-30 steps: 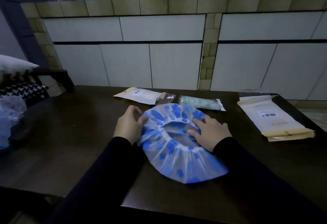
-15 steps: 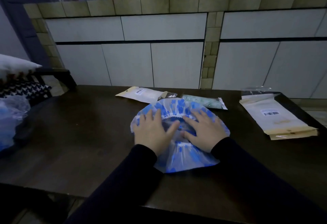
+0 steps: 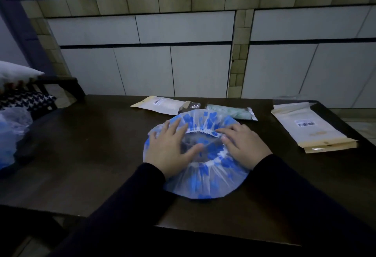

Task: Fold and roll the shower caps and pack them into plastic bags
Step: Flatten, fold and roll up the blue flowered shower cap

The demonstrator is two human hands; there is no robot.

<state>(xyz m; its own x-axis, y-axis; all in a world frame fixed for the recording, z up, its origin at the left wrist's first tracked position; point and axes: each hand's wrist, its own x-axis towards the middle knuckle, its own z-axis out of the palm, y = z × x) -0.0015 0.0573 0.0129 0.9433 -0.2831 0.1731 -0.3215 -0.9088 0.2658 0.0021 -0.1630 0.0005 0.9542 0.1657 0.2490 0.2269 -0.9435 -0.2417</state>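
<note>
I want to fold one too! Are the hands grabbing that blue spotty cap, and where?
Not grabbing. Both hands lie flat on the shower cap: the left hand presses its left side, the right hand its right side by the frilly elastic rim.

I have both hands out in front of me, palms down and fingers straight; my left hand [image 3: 169,150] lies flat with the fingers spread and pointing forward and a little to the right, the thumb stretched out toward the other hand; my right hand [image 3: 243,147] lies flat too, fingers angled forward and to the left, close together; the two hands sit near each other without touching; both forearms, in dark sleeves [image 3: 284,177] down to the wrists, reach in from the near edge and converge.
</note>
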